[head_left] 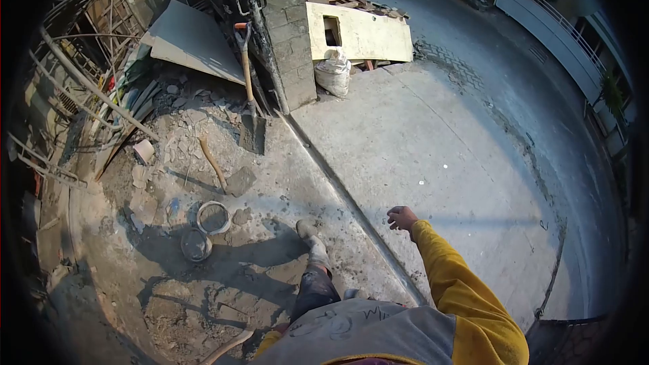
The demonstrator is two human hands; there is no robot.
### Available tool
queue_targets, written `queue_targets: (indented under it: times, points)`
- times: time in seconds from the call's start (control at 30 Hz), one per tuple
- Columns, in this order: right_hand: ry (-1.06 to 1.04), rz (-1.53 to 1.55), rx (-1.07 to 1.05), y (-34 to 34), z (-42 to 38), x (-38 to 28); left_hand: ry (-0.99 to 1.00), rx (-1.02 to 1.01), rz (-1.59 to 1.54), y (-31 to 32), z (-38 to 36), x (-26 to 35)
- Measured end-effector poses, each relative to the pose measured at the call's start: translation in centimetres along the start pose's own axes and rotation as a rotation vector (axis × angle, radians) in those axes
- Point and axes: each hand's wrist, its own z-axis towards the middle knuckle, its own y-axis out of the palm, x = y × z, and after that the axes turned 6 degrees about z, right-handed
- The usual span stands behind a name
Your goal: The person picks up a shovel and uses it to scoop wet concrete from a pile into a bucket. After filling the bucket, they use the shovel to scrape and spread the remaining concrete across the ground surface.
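Note:
My right hand (pixel 402 218) hangs over the concrete slab in a yellow sleeve, with loosely bent fingers apart and nothing in them. Only a sliver of my left hand (pixel 280 328) shows beside my waist; its fingers are hidden. Close to it on the left, a curved wooden handle (pixel 228 347) enters from the bottom edge. Ahead of my grey boot (pixel 312 240), two round buckets (pixel 197 257) stand side by side. Beyond them lies a hoe (pixel 215 163) with a wooden handle. A shovel (pixel 247 74) with an orange grip leans upright near the block pillar.
A metal floor track (pixel 345 196) runs diagonally from the pillar (pixel 282 34) past my right side. Loose mortar (pixel 165 314) and rubble (pixel 196 118) cover the left ground. A white sack (pixel 333 74) stands by a cream panel (pixel 375 30). Bent metal rods (pixel 88 88) stick out at left.

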Motion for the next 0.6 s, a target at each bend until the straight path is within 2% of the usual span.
queue_targets:
  times: [0.1, 0.13, 0.2, 0.27, 0.33, 0.43, 0.5, 0.6]
  points:
    - [-0.051, -0.299, -0.185, 2.5, 7.1, -5.8, -0.001, -0.036, 0.014, -4.6, 5.2, 3.6]
    - [-0.041, -0.416, -0.186, 3.3, 8.2, -8.8, 0.001, -0.044, 0.024, -6.6, 7.1, 4.8]
    - [-0.043, -0.404, -0.112, 4.0, 12.4, -11.1, 0.032, -0.050, 0.062, -11.3, 10.7, 7.6]
    - [0.088, -0.357, -0.122, 4.2, 14.8, -14.0, 0.086, -0.020, 0.085, -16.2, 14.3, 10.4]
    - [0.191, -0.450, -0.173, 4.8, 17.8, -15.6, 0.072, 0.087, -0.172, -21.4, 15.5, 15.4]
    - [0.045, -0.420, -0.266, 7.0, 21.9, -22.1, 0.184, 0.284, -0.771, -30.7, 13.1, 25.7]
    - [0.020, -0.411, -0.314, 8.7, 24.9, -26.2, 0.331, 0.370, -0.949, -35.7, 11.8, 30.3]
    - [-0.056, -0.427, -0.358, 11.4, 30.6, -33.4, 0.374, 0.372, -1.023, -40.2, 10.9, 33.2]
